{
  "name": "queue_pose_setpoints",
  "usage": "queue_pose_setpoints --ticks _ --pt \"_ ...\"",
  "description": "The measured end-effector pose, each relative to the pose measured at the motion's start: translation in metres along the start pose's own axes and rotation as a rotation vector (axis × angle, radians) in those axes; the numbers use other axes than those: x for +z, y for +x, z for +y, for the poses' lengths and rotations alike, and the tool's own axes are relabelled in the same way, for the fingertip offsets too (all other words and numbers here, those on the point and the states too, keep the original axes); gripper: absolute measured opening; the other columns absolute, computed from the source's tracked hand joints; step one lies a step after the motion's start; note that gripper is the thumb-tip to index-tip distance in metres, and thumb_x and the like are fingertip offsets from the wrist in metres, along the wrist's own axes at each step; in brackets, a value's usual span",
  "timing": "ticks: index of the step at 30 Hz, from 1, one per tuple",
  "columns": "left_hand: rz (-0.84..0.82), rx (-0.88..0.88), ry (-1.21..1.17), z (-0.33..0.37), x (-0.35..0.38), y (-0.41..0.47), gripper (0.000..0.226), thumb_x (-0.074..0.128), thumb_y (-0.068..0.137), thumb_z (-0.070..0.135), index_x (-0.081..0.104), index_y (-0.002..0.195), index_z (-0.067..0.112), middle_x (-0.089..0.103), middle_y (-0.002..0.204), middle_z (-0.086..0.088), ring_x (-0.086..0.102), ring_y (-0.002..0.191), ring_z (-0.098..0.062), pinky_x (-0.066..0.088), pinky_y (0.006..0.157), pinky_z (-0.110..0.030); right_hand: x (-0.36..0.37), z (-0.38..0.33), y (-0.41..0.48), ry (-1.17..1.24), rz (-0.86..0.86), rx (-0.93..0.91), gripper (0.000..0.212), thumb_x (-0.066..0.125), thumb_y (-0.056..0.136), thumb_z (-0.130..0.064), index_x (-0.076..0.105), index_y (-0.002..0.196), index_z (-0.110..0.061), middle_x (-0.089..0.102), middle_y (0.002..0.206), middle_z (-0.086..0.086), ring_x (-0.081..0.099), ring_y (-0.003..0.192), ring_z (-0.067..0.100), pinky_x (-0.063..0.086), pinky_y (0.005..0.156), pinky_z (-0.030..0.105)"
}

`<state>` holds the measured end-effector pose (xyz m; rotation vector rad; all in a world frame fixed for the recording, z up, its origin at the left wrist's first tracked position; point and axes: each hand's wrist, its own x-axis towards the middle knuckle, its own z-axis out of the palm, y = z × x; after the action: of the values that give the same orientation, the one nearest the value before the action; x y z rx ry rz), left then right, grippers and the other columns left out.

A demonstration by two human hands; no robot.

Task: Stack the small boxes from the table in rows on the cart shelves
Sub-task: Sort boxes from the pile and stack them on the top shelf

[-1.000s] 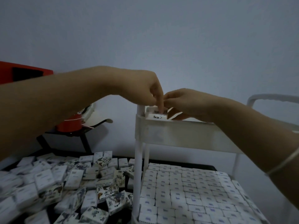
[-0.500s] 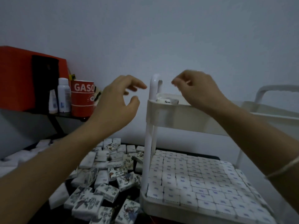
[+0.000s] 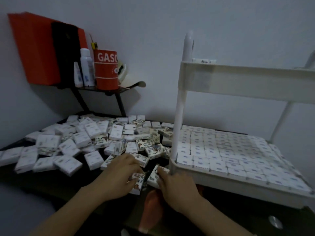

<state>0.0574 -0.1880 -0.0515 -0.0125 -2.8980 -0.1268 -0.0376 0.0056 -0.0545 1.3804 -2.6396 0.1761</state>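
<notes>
Likely light, stiff, slick: pinch long edges; box (image 3: 137, 183) gripped in left hand (image 3: 121, 174) at six o'clock of pile (image 3: 81, 138), hold of right hand (image 3: 175, 184) unclear.

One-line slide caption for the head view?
Left hand and right hand each grip a small box from the table pile beside the cart's filled lower shelf.

Small white printed cardboard boxes (image 3: 117, 132) look matt; the white plastic cart (image 3: 242, 80) smooth; the black bench (image 3: 51, 183) dull.
</notes>
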Motion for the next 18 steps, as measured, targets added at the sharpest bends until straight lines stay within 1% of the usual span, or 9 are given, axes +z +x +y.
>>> queue_pose_setpoints --ticks 1,2,5,6,8,10,12,14,18 --pt "-0.011 0.002 0.062 -0.002 0.002 -0.001 0.036 0.049 0.094 0.042 0.056 0.129 0.035 0.044 0.136 0.015 0.022 0.139 -0.014 0.021 0.112 -0.031 0.006 0.001 0.000 0.013 0.005 0.013 0.044 0.029 0.103 -0.044 0.034 0.144 -0.029 0.066 0.107 0.008 0.062 0.093 0.032 0.043 0.067 0.033" --pt "-0.022 -0.001 0.109 -0.003 0.002 -0.001 0.041 0.048 0.094 0.045 0.053 0.133 0.035 0.039 0.141 0.014 0.015 0.142 -0.016 0.014 0.115 -0.034 0.010 0.003 -0.001 0.027 0.024 0.012 0.042 0.029 0.102 -0.046 0.040 0.140 -0.031 0.067 0.105 0.007 0.063 0.093 0.031 0.044 0.068 0.033" --pt "-0.063 -0.018 0.213 -0.006 0.000 0.001 0.057 0.046 0.092 0.056 0.045 0.141 0.028 0.035 0.144 0.008 0.014 0.139 -0.017 0.008 0.113 -0.033 0.010 0.009 -0.003 0.073 0.101 0.001 0.036 0.034 0.098 -0.053 0.057 0.114 -0.032 0.069 0.097 0.000 0.065 0.090 0.023 0.045 0.064 0.031" --pt "-0.078 -0.022 0.241 -0.007 -0.001 0.002 0.059 0.045 0.091 0.059 0.045 0.141 0.027 0.033 0.145 0.007 0.012 0.139 -0.018 0.006 0.113 -0.034 0.009 0.012 -0.003 0.074 0.112 0.015 0.038 0.036 0.095 -0.057 0.057 0.116 -0.032 0.069 0.101 -0.001 0.065 0.093 0.022 0.044 0.065 0.029" --pt "-0.110 -0.013 0.259 -0.009 -0.001 0.004 0.060 0.044 0.089 0.064 0.048 0.138 0.029 0.031 0.146 0.008 0.008 0.140 -0.018 0.003 0.114 -0.037 0.009 0.015 -0.004 0.055 0.070 0.060 0.054 0.038 0.091 -0.065 0.047 0.134 -0.033 0.066 0.116 -0.001 0.064 0.101 0.022 0.046 0.072 0.029" --pt "-0.125 0.001 0.223 -0.007 0.000 0.008 0.062 0.045 0.086 0.069 0.049 0.137 0.032 0.032 0.145 0.009 0.007 0.140 -0.017 0.002 0.115 -0.036 0.008 0.017 -0.004 0.071 0.020 0.100 0.065 0.041 0.088 -0.070 0.042 0.140 -0.032 0.064 0.120 -0.001 0.063 0.105 0.022 0.048 0.077 0.029" --pt "-0.107 0.016 0.174 -0.005 0.000 0.011 0.065 0.049 0.081 0.073 0.048 0.132 0.033 0.036 0.141 0.012 0.008 0.140 -0.014 0.004 0.115 -0.034 0.005 0.019 -0.003 0.127 -0.015 0.134 0.068 0.045 0.084 -0.073 0.042 0.139 -0.032 0.065 0.119 -0.003 0.062 0.106 0.021 0.050 0.079 0.030" --pt "-0.065 0.014 0.082 -0.003 0.000 0.012 0.063 0.057 0.074 0.075 0.047 0.122 0.034 0.040 0.134 0.013 0.013 0.137 -0.011 0.012 0.113 -0.032 0.002 0.021 -0.005 0.177 -0.064 0.158 0.073 0.049 0.081 -0.074 0.037 0.139 -0.032 0.064 0.121 -0.004 0.062 0.107 0.020 0.052 0.081 0.031" --pt "-0.021 -0.065 -0.146 0.003 -0.002 0.011 0.058 0.072 0.063 0.068 0.043 0.105 0.041 0.040 0.118 0.015 0.028 0.117 -0.008 0.032 0.094 -0.028 -0.002 0.021 -0.015 0.208 -0.032 0.190 0.066 0.054 0.078 -0.074 0.033 0.125 -0.033 0.058 0.120 -0.010 0.060 0.101 0.015 0.047 0.071 0.028"
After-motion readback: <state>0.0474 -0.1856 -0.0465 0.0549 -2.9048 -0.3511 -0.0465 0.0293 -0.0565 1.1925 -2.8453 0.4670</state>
